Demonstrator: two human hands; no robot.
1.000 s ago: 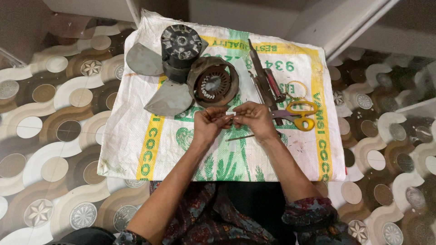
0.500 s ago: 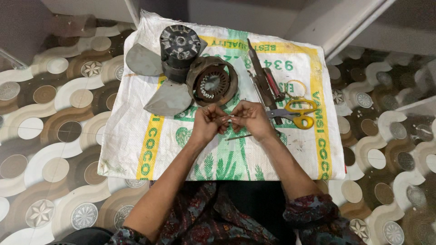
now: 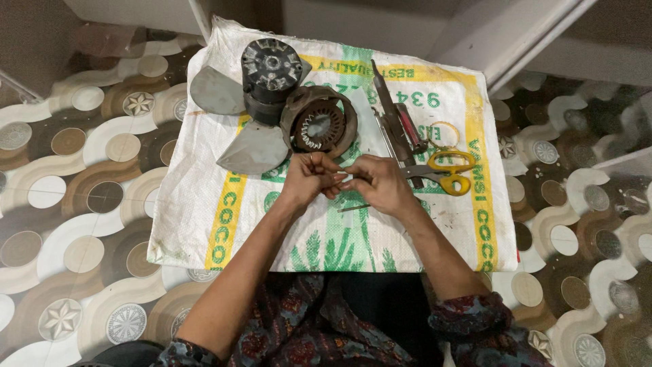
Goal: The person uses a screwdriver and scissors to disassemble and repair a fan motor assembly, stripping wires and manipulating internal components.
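- One woven sack (image 3: 224, 204), white with yellow and green print, lies flat on the patterned floor (image 3: 61, 204) as the work surface.
- One fan motor (image 3: 272, 71) stands at the far end of the sack, with two grey blades (image 3: 251, 149) visible at its near-left side.
- One round stator ring (image 3: 319, 126), toothed inside, rests against the motor's right side.
- One pair of yellow-handled scissors (image 3: 445, 170) lies to the right of the hands, just below one thin yellow ring (image 3: 441, 132).
- A bundle of long metal tools (image 3: 394, 115) lies lengthwise beside the stator ring; their exact count cannot be told.
- One thin dark rod (image 3: 354, 207) lies on the sack under the right hand.
- Left hand (image 3: 309, 178): fingers curled inward, tips pressed together on a small pale piece (image 3: 345, 178).
- Right hand (image 3: 380, 185): fingers bunched, tips meeting the same piece from the opposite side.
- The small pale piece sits between the two sets of fingertips, above the middle of the sack, just near of the stator ring; it is too small to identify.
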